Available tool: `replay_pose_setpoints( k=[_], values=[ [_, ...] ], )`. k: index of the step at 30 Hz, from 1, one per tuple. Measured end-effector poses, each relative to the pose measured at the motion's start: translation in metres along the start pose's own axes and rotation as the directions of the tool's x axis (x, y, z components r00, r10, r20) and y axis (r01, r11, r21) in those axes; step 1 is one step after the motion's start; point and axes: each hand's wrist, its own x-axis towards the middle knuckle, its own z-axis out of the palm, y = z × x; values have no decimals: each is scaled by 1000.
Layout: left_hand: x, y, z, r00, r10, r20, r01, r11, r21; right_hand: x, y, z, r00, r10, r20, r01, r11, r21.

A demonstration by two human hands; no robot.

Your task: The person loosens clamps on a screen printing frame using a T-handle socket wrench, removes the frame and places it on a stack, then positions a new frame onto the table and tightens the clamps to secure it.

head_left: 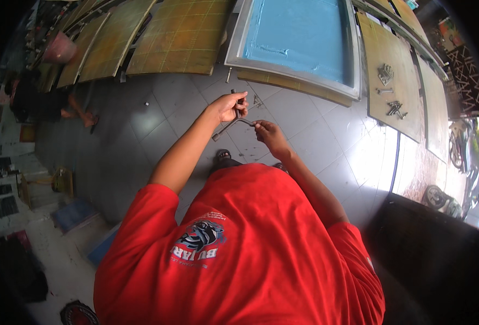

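Y-shaped wrench [227, 129]: one arm's half behind the left hand [232, 107], another's tip lost in the right hand [272, 137]
Blue screen frame [236, 51]: top's cut off
Right shoe [281, 167]: mostly behind the red shirt [272, 233]
Co-worker [36, 100]: pretty dark and blurry
White bit [146, 103]: too tiny, no clue

Metal tool [227, 129] in left hand [230, 107] and right hand [271, 137]

Grey metal 3-arm wrench [228, 128], approx. Y-shaped, held w/ 2 hands [229, 107] [271, 137], 1 end pointing L.
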Motion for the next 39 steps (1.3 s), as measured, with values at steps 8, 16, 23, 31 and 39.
replay_pose_setpoints(
  k=[8, 16, 23, 31, 39],
  values=[
    [5, 6, -35, 964, 241, -113, -174, 892, 416, 22, 12, 68, 886, -126, -446, 3, 964, -266],
    [0, 14, -50, 990, 137, -36, -96, 834, 544, 22, -6, 90, 840, -99, -533, -71, 954, -290],
    [0, 28, -53, 996, 88, 1, -77, 864, 498, 25, -8, 100, 819, -79, -568, -22, 985, -169],
    [14, 42, -59, 993, 15, 117, -49, 957, 287, 13, -47, 154, 777, -170, -607, 209, 978, -5],
    [24, 49, -64, 972, -88, 217, 60, 990, 131, 13, -29, 186, 957, -287, -47, 227, 634, 739]
  ],
)
